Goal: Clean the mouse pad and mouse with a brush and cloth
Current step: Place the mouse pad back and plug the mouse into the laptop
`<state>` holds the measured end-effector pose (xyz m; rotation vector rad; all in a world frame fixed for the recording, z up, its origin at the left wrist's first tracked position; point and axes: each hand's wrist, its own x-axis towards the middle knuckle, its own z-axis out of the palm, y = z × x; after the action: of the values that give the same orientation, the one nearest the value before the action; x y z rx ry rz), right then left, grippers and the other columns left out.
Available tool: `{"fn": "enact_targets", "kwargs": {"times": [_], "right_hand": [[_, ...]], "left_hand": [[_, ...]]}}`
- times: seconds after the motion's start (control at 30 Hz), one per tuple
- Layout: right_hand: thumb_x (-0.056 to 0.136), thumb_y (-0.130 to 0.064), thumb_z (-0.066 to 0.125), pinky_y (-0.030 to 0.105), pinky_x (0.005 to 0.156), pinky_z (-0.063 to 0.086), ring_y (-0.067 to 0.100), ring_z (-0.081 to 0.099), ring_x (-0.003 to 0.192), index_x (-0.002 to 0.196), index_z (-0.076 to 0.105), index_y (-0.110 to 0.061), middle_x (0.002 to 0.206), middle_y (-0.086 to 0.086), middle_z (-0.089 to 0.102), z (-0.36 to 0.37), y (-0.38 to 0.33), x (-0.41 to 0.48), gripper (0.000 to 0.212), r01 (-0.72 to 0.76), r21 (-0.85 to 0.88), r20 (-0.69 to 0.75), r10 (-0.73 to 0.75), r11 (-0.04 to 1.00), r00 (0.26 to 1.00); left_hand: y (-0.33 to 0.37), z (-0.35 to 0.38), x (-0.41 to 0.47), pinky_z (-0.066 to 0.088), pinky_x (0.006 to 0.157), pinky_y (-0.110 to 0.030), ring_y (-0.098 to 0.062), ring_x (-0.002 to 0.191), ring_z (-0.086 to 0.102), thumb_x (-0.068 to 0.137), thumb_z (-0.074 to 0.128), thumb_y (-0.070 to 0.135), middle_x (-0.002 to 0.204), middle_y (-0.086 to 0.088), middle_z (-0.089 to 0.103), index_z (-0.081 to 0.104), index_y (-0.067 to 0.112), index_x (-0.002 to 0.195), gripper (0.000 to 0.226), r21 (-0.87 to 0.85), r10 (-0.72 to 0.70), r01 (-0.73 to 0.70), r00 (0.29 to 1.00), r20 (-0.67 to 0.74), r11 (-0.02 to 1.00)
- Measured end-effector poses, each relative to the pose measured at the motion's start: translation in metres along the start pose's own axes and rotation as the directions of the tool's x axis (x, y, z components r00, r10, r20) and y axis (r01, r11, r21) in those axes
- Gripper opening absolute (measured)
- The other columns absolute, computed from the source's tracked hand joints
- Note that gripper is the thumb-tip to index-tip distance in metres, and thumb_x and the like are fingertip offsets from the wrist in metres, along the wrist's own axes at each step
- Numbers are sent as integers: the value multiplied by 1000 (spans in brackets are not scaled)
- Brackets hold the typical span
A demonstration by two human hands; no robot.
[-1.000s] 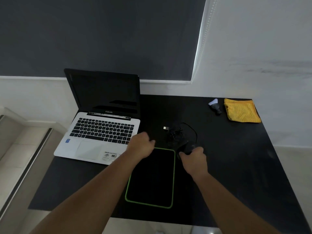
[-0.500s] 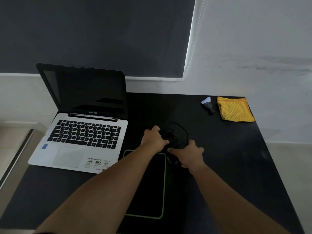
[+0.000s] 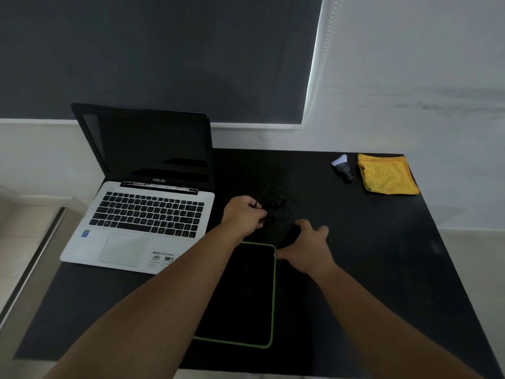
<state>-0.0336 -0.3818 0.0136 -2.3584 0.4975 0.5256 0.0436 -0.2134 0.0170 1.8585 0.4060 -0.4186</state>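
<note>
laptop (image 3: 142, 212) left of mouse pad (image 3: 246, 291), brush (image 3: 343, 168) beside cloth (image 3: 386, 175) at table's (image 3: 382, 269) far right

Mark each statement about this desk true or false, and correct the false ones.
1. The laptop is open and its screen is dark. True.
2. The yellow cloth lies on the mouse pad. False: it lies near the far right corner of the table, beside the brush.
3. The left hand grips the tangled cable. True.
4. The right hand holds the brush. False: it holds the mouse, and nothing touches the brush.
5. The mouse pad has a red edge. False: its edge is green.
</note>
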Motion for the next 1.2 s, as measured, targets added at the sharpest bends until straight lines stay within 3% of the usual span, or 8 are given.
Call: {"fn": "enact_targets", "kwargs": {"times": [0.2,0.4,0.6,0.83,1.07,1.2], "right_hand": [[58,-43,91,35,85,60,22,57,96,144,41,-32,123,2,25,15,-34,-43,101,182,31,30,-182,983,983],[57,-42,89,35,82,62,27,61,95,140,44,-34,126,3,26,60,-54,-73,95,266,-37,123,-260,963,958],[59,-42,91,39,86,60,30,60,102,146,40,-36,124,0,25,94,-52,-78,101,280,-129,200,-251,951,947],[59,-47,86,43,89,60,32,56,104,150,34,-39,125,0,23,107,-41,-74,105,289,-201,241,-238,936,941],[61,-58,86,44,100,54,33,50,119,155,27,-40,135,2,24,105,-33,-68,112,337,-186,287,-277,923,917],[80,-52,78,28,103,49,15,55,108,143,50,-28,127,-2,32,78,-18,-59,73,370,-3,247,-358,929,900]], "left_hand": [[-1,-62,-39,66,77,-40,-28,83,77,88,80,3,91,-16,73,69,6,90,11,-7,63,-63,998,-29,998],[-51,-117,-61,63,69,-38,-17,61,69,87,82,12,75,-7,73,71,13,83,12,196,26,0,991,-129,981],[-81,-125,-73,44,55,-22,-12,62,61,88,82,23,73,4,69,72,20,81,12,327,15,42,985,-170,944],[-91,-120,-77,45,47,-17,-10,70,68,85,85,28,82,5,72,70,23,86,16,383,17,53,984,-179,922],[-86,-112,-71,43,60,-20,-10,81,64,81,87,31,91,6,69,67,23,93,25,479,76,-10,990,-119,878],[-66,-111,-64,52,80,-32,-22,97,61,83,79,26,111,-2,62,56,16,117,43,647,-6,47,998,-65,761]]}}
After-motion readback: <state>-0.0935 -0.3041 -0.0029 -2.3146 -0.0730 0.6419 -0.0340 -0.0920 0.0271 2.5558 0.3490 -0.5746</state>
